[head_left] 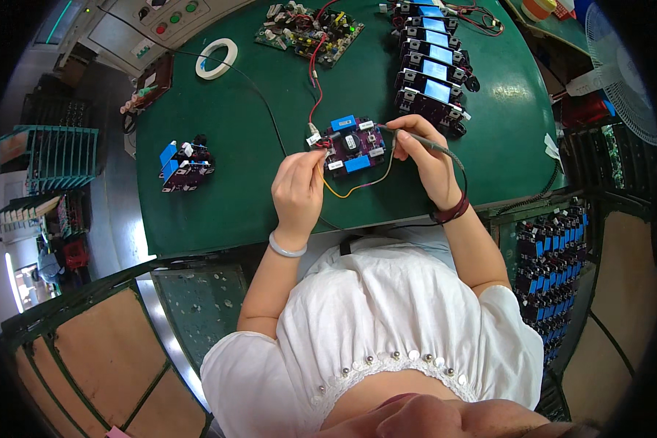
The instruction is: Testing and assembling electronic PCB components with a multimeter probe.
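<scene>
A small purple circuit board [352, 146] with blue blocks and a round black part lies flat on the green table in front of me. My left hand [298, 188] is closed at its left edge, the fingertips pinching one end of a thin yellow wire [341, 195]. That wire loops below the board and runs up toward my right hand [428, 162]. Between the right thumb and fingers is a dark, pen-like probe [425, 141] trailing a cable, its tip by the board's upper right corner. A white plug [314, 139] with red wires sits at the board's left side.
Similar boards [431, 69] stand in a row at the back right; more [186, 164] sit at the left. A larger wired board [310, 33] and a tape roll [216, 59] lie farther back. A fan [620, 69] stands at right, above a rack of boards [551, 274].
</scene>
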A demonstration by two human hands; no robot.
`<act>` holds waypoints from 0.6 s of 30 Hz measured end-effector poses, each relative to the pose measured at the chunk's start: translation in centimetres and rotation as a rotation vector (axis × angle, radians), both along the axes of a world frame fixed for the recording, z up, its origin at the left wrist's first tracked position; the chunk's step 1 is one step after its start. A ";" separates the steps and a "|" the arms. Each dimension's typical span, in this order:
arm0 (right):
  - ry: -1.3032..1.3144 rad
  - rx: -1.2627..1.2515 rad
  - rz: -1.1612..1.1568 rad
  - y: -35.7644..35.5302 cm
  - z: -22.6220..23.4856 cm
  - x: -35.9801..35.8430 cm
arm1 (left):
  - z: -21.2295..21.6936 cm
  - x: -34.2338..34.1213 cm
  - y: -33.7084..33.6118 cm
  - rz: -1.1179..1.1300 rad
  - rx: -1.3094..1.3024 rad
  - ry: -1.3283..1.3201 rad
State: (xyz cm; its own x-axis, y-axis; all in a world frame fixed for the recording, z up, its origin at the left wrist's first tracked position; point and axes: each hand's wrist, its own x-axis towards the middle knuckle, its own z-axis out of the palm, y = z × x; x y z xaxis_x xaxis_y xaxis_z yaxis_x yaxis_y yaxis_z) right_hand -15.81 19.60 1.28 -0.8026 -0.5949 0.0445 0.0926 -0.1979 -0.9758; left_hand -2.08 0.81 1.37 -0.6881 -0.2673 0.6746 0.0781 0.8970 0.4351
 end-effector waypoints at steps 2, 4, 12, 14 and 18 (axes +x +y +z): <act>-0.009 0.016 0.098 -0.4 0.1 -0.5 | 0.1 -0.1 -0.5 -0.030 0.024 -0.031; -0.004 0.029 0.111 -1.1 0.2 -1.3 | -0.1 -0.3 -0.9 -0.041 0.111 -0.042; 0.070 0.133 0.164 -1.3 -0.6 -2.4 | -1.4 -0.1 -1.3 -0.072 0.267 0.038; 0.098 0.160 0.161 -1.4 -0.8 -2.3 | -1.4 -0.1 -1.4 -0.068 0.294 0.031; 0.176 0.195 0.158 -1.7 -1.1 -2.3 | -0.9 -0.3 -1.3 -0.051 0.276 0.025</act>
